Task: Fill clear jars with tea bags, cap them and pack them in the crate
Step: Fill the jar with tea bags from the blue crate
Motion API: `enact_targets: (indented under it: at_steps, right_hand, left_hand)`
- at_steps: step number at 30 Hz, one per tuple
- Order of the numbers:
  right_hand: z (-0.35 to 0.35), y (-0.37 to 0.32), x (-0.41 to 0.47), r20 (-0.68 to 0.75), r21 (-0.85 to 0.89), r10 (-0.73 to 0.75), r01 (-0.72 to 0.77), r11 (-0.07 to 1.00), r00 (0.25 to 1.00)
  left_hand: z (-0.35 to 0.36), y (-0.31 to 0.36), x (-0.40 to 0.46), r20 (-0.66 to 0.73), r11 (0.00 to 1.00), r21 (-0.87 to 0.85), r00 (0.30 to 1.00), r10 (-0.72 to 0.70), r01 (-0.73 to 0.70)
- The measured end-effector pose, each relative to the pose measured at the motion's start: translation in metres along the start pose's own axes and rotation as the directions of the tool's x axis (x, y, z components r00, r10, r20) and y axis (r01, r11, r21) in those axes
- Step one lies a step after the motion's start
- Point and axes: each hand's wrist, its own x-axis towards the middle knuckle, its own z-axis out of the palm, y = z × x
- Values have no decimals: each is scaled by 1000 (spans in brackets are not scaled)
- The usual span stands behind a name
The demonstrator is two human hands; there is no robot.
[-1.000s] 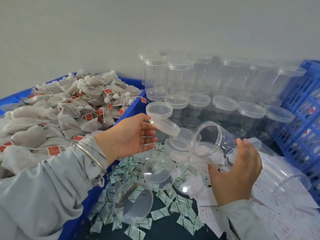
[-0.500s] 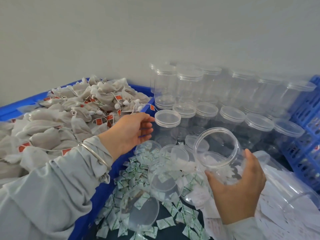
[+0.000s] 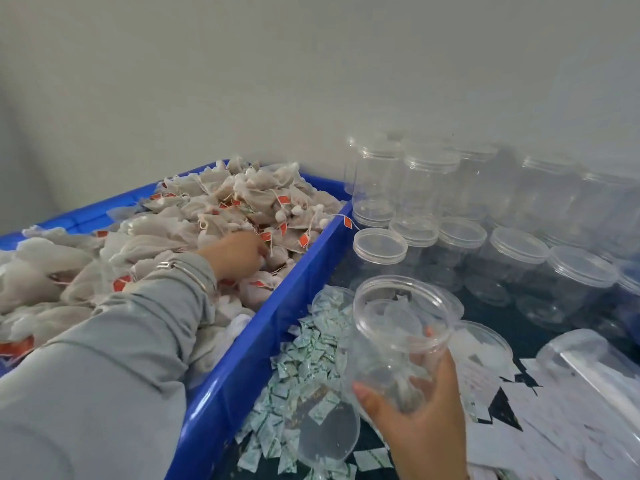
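The left hand [image 3: 239,254] reaches into the heap of tea bags [image 3: 221,216] that fills the blue bin [image 3: 277,327]; its fingers are buried among the bags, so whether they pinch one cannot be told. A grey sleeve [image 3: 131,341] and a metal bangle [image 3: 187,271] cover that wrist. The right hand [image 3: 415,420] grips an open clear jar [image 3: 398,334] from below, thumb and fingers curled round its lower wall, the mouth tilted up and toward the bin, the jar held just beside the bin's long right rim and above the worktop [image 3: 502,317]. That rim runs diagonally between the two hands. Below the jar a scatter of small green-and-white sachets [image 3: 304,362] lies against the bin wall, with a loose clear lid [image 3: 329,438] resting on them near the lower edge. White paper slips [image 3: 540,427] spread to the right, under a large clear jar lying on its side [image 3: 595,372]. Behind, capped empty jars [image 3: 512,247] stand packed in rows up to the grey wall [image 3: 311,81], some stacked two high, leaving only a narrow dark strip of open surface between them and the held jar. The tea bags carry small red tags [image 3: 304,240]; any print on the tags, sachets and slips is too small to read.
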Motion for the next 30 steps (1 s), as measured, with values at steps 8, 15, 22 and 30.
enact_targets:
  at_steps: [8,15,22,30]
  right_hand:
    - [-13,19,-7,100,-154,-104,118,981,990]
    - [-15,27,-3,100,-137,-47,60,989,994]
    - [-17,30,0,113,-119,-52,65,991,992]
    - [-12,35,-1,109,-118,-43,56,991,993]
  left_hand:
    - [6,9,-5,251,992,121,966,-62,32]
    - [8,6,-4,85,999,8,995,-51,51]
    - [-5,11,-3,-116,977,-204,989,-94,69]
    - [-26,41,-20,-9,280,-960,991,-131,28]
